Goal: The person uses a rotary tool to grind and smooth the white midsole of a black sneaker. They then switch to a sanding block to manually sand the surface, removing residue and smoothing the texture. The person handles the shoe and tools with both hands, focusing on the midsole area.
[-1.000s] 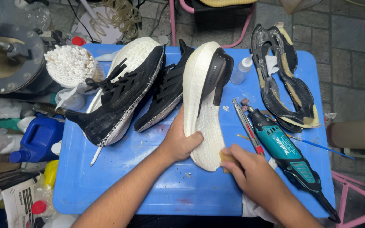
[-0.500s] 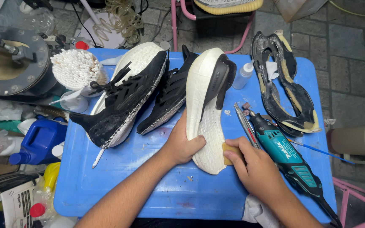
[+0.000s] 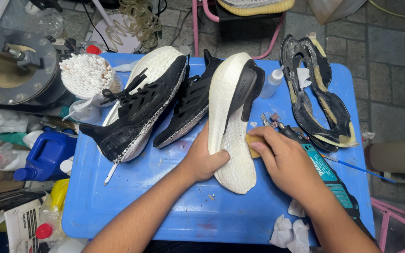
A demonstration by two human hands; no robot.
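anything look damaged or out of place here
The two black outsoles lie peeled off, with yellowish glue residue along their edges. The white midsole, held by the left hand, is bare underneath. Small debris specks dot the blue table.

I see a white foam shoe sole lying lengthwise on the blue table top, its pebbled surface facing up, with a black plastic heel piece curving over its far end. A small tan sponge block presses against the sole's right edge, about halfway along its length.
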